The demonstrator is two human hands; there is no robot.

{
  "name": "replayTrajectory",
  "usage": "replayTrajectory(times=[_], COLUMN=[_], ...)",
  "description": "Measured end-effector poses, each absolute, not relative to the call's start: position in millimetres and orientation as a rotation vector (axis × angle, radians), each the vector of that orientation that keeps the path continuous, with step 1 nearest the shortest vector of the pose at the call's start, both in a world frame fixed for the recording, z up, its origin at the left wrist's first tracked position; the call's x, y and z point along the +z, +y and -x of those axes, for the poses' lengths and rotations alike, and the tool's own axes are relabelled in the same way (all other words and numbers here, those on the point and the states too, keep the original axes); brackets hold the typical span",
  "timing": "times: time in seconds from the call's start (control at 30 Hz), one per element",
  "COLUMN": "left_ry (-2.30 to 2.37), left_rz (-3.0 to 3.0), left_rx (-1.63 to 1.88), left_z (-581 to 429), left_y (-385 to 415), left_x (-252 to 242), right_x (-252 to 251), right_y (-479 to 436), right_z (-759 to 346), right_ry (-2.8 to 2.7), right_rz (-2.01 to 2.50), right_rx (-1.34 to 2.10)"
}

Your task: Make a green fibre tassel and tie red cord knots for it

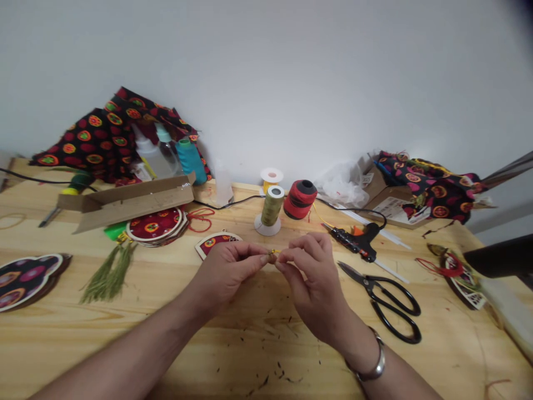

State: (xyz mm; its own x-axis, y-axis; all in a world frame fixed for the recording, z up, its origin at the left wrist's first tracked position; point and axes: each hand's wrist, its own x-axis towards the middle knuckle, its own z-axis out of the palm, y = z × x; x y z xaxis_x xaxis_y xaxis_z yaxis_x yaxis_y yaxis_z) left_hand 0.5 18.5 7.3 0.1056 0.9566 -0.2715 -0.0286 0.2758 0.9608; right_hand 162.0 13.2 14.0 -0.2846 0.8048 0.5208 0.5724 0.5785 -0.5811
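Yellow thread (273, 253): short piece, long axis left-right, held just above mid-table. Left hand (227, 269) and right hand (314, 278) each pinch one end. White wall (291, 83) behind; wooden table (125, 311); black scissors (383, 297) to the right.

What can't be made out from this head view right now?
Head view, all four:
1. The yellow bit pinched between left hand and right hand: too small, mostly covered by fingertips.
2. The bottles: bases hidden behind the cardboard box.
3. The dark object, right edge: cut off by the frame.
4. The patterned piece: partly behind the left hand.
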Motion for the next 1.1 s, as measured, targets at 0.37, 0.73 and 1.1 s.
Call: replayTrajectory(times=[0.37,0.73,1.1], left_ry=[1.345,1.337,1.323], left_rz=[-1.205,-1.253,-1.358], left_rx=[0.933,0.903,0.886], left_z=[-0.7,0.4,-0.3], left_y=[19.9,19.6,18.4], left_x=[13.3,9.2,7.9], right_x=[14.3,15.4,12.4], right_y=[15.3,15.7,15.0], right_z=[-165.7,-164.5,-164.3], right_ry=[-2.087,-2.110,-2.094], right_rz=[1.119,1.152,1.126], right_rx=[0.281,0.295,0.253])
